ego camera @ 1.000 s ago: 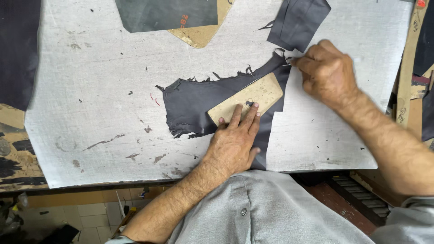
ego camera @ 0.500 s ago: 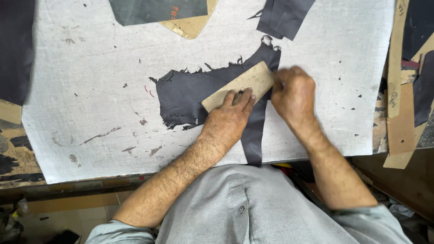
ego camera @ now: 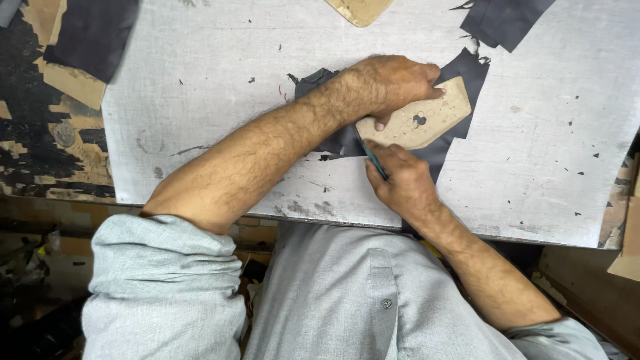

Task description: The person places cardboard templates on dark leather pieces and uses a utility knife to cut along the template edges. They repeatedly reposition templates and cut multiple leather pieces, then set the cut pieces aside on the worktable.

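My left hand (ego camera: 393,83) lies flat on a tan cardboard pattern piece (ego camera: 427,120), pressing it onto a dark navy piece of material (ego camera: 467,70) spread on a grey-white cutting board (ego camera: 533,160). My right hand (ego camera: 403,180) grips a thin teal-handled blade tool (ego camera: 375,160), its tip at the lower left edge of the pattern. My left forearm crosses the board and hides most of the dark material's left part.
Another dark scrap (ego camera: 507,20) lies at the board's top right. A tan cardboard piece (ego camera: 360,10) pokes in at the top. Dark and tan offcuts (ego camera: 73,53) cover the worn bench at left. More cardboard (ego camera: 627,247) sits at the right edge.
The view has shifted closer. My left hand moved up over the pattern, its arm now crossing the board. My right hand dropped from the pattern's right end to its lower left edge with the tool.
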Tool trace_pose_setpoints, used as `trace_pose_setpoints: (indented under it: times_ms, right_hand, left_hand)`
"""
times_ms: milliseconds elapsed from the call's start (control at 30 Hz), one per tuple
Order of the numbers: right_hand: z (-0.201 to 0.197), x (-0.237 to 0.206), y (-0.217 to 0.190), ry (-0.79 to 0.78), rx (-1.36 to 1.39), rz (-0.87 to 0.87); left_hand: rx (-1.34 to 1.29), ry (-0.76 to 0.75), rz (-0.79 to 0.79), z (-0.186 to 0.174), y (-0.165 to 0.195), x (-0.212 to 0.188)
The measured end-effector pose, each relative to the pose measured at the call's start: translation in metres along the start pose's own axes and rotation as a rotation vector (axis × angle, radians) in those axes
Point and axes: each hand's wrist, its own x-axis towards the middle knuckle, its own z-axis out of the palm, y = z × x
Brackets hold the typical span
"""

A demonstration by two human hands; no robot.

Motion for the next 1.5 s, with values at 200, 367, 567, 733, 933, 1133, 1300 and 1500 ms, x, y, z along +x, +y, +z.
trace_pose_setpoints:
  times_ms: [200, 367, 567, 733, 933, 1133, 1300, 1500]
  right_hand:
    - [0.027, 0.031, 0.004, 0.106, -0.088, 0.022]
    - [0.027, 0.031, -0.008, 0.028, -0.215, 0.081]
    - [-0.029, -0.021, -0.016, -0.213, -0.253, 0.132]
    - [-0.043, -0.014, 0.031, -0.095, -0.251, -0.226]
    - [-0.016, 0.003, 0.046, -0.096, -0.323, -0.380]
    - [-0.038, 0.002, 0.057, -0.107, -0.411, -0.389]
    - [-0.088, -0.005, 0.096, -0.154, -0.479, -0.323]
    - [-0.099, 0.004, 0.129, -0.251, -0.466, -0.462]
  left_hand:
    - [0.004, -0.031, -0.043, 0.002, -0.004, 0.005]
    - [-0.007, 0.006, -0.034, 0.005, -0.005, 0.006]
    - [-0.003, -0.004, -0.030, 0.006, 0.000, 0.006]
    - [0.045, 0.031, -0.011, 0.009, 0.000, 0.008]
    - [0.024, 0.053, -0.048, 0.011, 0.002, 0.009]
    - [0.025, -0.036, -0.073, 0.003, 0.007, 0.013]
    - [0.030, -0.021, -0.090, 0.004, 0.011, 0.016]
    - [0.046, 0.049, -0.109, 0.012, 0.013, 0.020]
